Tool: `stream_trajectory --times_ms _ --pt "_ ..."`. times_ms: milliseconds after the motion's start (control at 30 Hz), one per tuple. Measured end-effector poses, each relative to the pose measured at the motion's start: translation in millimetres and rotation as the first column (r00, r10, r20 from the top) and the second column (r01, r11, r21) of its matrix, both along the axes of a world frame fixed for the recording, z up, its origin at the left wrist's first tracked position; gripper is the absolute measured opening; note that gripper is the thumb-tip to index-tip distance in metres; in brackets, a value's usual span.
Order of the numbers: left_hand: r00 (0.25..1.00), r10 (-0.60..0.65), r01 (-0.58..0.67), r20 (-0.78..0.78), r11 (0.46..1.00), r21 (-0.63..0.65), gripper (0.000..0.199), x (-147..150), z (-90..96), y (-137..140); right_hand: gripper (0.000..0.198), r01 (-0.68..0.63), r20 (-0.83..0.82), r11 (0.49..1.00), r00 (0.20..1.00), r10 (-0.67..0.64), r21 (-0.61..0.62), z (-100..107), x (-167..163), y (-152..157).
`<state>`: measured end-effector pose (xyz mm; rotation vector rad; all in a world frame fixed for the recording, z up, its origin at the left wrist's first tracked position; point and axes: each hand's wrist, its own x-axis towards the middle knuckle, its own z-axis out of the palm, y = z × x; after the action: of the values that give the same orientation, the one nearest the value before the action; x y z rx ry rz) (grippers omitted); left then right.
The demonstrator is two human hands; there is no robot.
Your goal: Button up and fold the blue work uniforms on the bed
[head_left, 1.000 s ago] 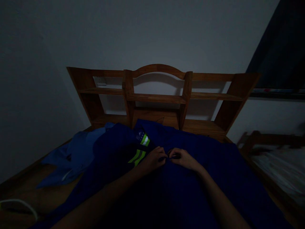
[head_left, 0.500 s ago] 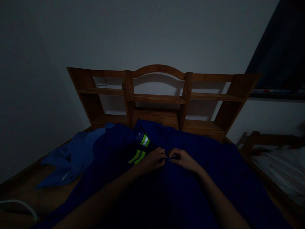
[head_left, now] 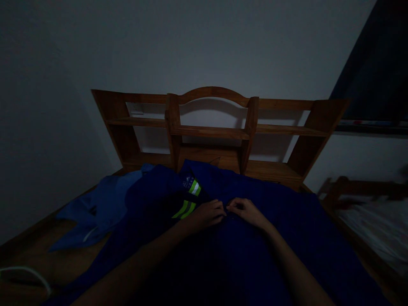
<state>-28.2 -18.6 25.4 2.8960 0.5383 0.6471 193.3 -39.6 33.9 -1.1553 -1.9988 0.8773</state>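
As the left hand (head_left: 211, 213) flattens from its curl, suggesting a changed hold, the right hand (head_left: 245, 210) sits close beside it on the dark blue jacket (head_left: 280, 208), below wooden shelves (head_left: 210, 132); any grip is unclear.

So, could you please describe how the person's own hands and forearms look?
The left hand and right hand are bare, with no gloves. The left forearm and right forearm show no sleeve, watch or bracelet. The picture is too dark to rule out a thin ring or small markings.
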Motion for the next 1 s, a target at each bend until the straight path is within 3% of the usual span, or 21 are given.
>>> stream_trajectory --times_ms 267,533,1000 --pt "0.999 0.036 -0.035 0.022 0.998 -0.05 0.022 2.5 9.2 -9.2 0.023 -0.002 0.015 1.0 1.0 0.002 0.014 0.1 1.3 0.6" --pt "1.0 -0.002 0.002 0.0 0.998 -0.055 0.034 5.3 5.9 -11.6 0.024 -0.007 0.002 1.0 1.0 0.007 0.005 0.9 1.3 -0.2" --pt "0.999 0.026 -0.027 -0.033 0.999 -0.041 0.023 0.0 6.1 -7.3 0.024 -0.005 -0.006 1.0 1.0 0.005 -0.009 4.1 0.7 -2.5"
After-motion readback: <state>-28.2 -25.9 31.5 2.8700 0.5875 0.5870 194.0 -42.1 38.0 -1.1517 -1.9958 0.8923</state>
